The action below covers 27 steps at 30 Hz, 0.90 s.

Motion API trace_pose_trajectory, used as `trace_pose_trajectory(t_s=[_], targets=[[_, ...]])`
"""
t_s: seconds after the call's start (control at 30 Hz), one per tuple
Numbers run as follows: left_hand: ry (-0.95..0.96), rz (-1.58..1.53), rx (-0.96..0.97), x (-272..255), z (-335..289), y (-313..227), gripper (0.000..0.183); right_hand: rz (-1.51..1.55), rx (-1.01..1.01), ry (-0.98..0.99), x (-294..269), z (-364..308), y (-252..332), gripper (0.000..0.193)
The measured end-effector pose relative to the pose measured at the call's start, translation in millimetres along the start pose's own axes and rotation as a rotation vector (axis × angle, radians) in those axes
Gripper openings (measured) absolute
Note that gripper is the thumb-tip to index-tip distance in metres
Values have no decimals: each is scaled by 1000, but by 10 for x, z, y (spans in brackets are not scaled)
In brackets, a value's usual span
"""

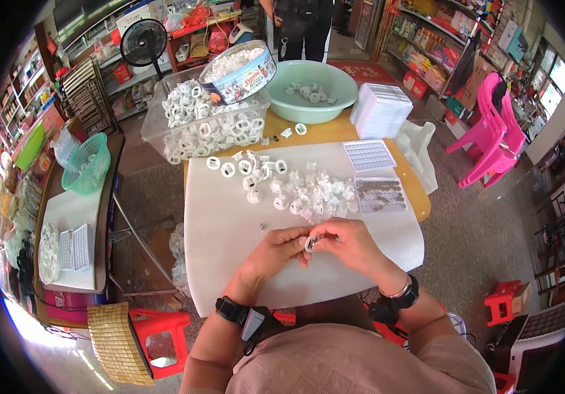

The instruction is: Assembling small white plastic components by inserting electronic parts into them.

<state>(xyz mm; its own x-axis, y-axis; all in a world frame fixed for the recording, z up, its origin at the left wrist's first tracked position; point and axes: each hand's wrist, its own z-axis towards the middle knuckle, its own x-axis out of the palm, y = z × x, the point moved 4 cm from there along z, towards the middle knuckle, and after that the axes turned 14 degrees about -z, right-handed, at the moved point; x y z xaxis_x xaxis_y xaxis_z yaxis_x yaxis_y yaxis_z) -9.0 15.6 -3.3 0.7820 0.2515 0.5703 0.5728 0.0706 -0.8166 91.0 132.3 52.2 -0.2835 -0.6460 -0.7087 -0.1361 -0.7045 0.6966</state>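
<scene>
Close together over the near part of the white tabletop sheet (230, 249), my left hand (279, 248) and my right hand (348, 241) both pinch a small round white plastic piece (309, 245) with a dark spot in it. My fingers cover much of it. Beyond them lies a heap of loose white plastic parts (322, 195), with several round white pieces with dark slots (228, 169) spread to its left. Right of the heap sits a compartment tray of small greyish parts (381, 196). A tiny metallic bit (262, 226) rests left of my hands.
At the back are a clear bin full of white pieces (213, 134), a round tin (243, 75) on top of it, and a green basin (312, 98). Stacked white trays (381, 111) stand at the back right, a single white tray (369, 155) before them. A person (302, 29) stands beyond.
</scene>
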Motion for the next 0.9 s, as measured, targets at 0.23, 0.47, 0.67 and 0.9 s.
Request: trace_pose_trajectory(t_s=[0.23,0.47,0.67,0.9], targets=[[11,-9,-10,1,-5,33,37,-44,-27,0,-1,-45,-8,15],[-41,18,10,-9,12,16,33,64,-33,-63,50,-49,-54,14],[-56,-32,-31,-35,13,25,32,-49,-70,-72,52,-11,-24,14],[-61,-114,-23,-40,18,28,31,38,-23,-77,88,-22,-88,17]])
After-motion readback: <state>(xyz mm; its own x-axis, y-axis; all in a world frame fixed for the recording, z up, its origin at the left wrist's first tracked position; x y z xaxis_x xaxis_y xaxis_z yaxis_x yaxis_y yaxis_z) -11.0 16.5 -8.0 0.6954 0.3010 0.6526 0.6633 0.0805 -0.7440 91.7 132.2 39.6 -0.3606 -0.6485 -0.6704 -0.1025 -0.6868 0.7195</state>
